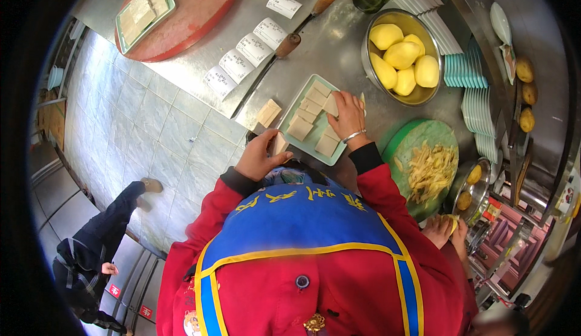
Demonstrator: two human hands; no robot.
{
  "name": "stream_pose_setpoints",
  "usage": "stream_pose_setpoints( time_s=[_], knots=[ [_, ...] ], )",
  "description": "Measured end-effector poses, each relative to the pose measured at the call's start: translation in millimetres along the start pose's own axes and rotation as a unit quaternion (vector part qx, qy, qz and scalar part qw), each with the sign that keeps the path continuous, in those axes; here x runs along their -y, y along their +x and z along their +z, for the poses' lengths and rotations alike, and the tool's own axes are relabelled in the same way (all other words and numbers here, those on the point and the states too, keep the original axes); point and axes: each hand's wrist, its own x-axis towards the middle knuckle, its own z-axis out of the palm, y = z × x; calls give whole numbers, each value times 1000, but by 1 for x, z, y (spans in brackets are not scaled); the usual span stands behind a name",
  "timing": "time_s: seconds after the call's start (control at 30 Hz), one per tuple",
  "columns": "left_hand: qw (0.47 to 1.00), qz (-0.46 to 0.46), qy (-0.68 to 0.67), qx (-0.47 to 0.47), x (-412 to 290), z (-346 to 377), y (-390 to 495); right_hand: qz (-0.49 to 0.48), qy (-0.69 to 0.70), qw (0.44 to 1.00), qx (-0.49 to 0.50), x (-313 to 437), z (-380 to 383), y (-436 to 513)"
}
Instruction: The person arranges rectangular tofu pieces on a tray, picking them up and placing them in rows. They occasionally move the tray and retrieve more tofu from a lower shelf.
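A pale green rectangular tray (318, 129) lies on the steel counter before me, with several beige tofu blocks (300, 128) set out on it in groups. My left hand (259, 155) is at the tray's near left corner and grips one tofu block (279, 144) between thumb and fingers. Over the tray's right side, my right hand (350, 117) has its thumb and fingers around another tofu block (331, 105); its palm hides part of the tray edge. A loose tofu block (268, 112) rests on the counter left of the tray.
Peeled potatoes fill a steel bowl (366, 66) at the upper right. Peelings cover a green chopping board (395, 138), near a co-worker's hands (442, 230). Printed slips (236, 65) and wooden-handled tools (288, 45) lie farther left. A red board (204, 13) bears another tofu tray (170, 7).
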Motion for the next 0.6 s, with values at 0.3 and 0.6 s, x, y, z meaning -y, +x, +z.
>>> stream_pose_setpoints(
  time_s=[0.3,0.6],
  knots=[
    [979,151,139,7,-16,17,30,60,16,998,-33,-4,-18,-14],
    [853,264,446,53,-28,75,112,141,51,983,-108,-19,-27,-51]
  ],
)
